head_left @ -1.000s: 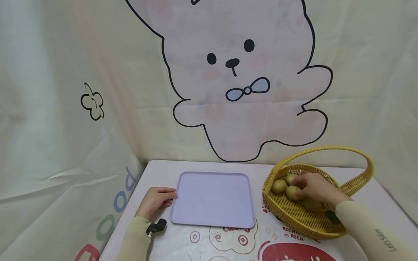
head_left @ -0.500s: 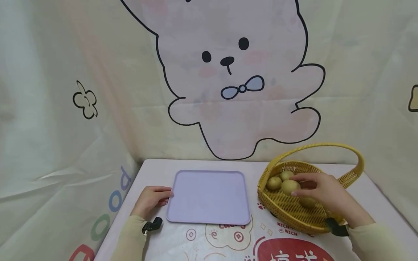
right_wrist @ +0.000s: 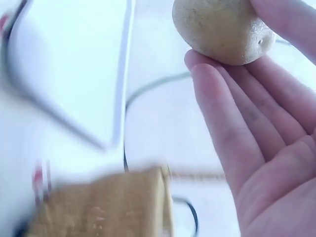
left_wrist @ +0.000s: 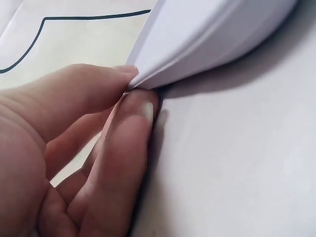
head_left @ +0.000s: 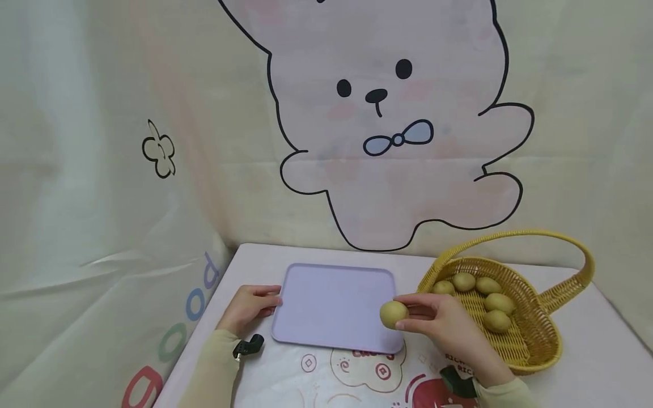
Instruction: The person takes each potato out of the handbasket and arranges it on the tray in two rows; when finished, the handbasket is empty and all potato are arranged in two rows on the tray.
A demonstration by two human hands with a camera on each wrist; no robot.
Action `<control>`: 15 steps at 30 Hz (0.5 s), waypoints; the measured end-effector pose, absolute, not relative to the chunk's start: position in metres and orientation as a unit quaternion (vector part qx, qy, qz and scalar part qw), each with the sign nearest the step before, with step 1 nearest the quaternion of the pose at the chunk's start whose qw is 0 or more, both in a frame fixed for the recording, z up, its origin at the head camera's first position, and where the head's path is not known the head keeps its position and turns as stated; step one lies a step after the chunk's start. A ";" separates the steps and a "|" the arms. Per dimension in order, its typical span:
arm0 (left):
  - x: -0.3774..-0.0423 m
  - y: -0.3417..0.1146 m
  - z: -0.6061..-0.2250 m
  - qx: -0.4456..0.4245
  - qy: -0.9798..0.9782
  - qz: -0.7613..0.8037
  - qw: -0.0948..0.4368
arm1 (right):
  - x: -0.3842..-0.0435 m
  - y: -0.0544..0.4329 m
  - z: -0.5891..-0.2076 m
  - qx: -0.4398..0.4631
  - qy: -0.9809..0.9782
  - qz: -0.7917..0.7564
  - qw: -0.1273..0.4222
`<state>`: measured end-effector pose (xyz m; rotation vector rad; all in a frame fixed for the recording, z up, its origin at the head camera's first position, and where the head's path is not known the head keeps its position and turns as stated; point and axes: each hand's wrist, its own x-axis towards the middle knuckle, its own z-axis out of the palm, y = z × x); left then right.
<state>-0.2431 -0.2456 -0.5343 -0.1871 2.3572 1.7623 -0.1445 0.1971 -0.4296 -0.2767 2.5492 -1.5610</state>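
Note:
A potato (head_left: 393, 314) is pinched between the thumb and fingertips of my right hand (head_left: 449, 331), above the right edge of a lavender tray (head_left: 336, 309). The right wrist view also shows this potato (right_wrist: 222, 29), with a small eye on its skin. At the tray's left side, my left hand (head_left: 251, 309) pinches the rim, thumb and fingers on opposite faces of it in the left wrist view. On the right stands a yellow wicker basket (head_left: 548, 345) with a tall handle. Several potatoes (head_left: 499, 304) lie inside it; the one at far left is partly behind the basket's rim.
A white table (head_left: 586, 340) with a printed cover (head_left: 367, 374) carries everything. A cloth backdrop with a drawn bear (head_left: 377, 181) rises right behind the table, and another sheet (head_left: 102, 272) hangs along the left side.
My right hand has lifted a potato out of the basket and carried it left to the tray's right edge. The left hand stays on the tray's rim.

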 end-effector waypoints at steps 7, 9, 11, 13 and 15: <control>-0.254 -0.242 -0.540 -0.055 0.791 0.602 0.092 | -0.190 0.147 -0.449 -0.092 0.826 -0.549 0.083; -0.254 -0.242 -0.541 -0.052 0.793 0.600 0.089 | -0.204 0.132 -0.457 -0.086 0.825 -0.553 0.080; -0.252 -0.242 -0.541 -0.049 0.796 0.598 0.084 | -0.216 0.115 -0.465 -0.077 0.824 -0.556 0.078; -0.250 -0.242 -0.541 -0.045 0.798 0.596 0.079 | -0.226 0.099 -0.472 -0.075 0.820 -0.562 0.080; -0.249 -0.242 -0.542 -0.039 0.804 0.589 0.073 | -0.234 0.082 -0.478 -0.074 0.813 -0.572 0.083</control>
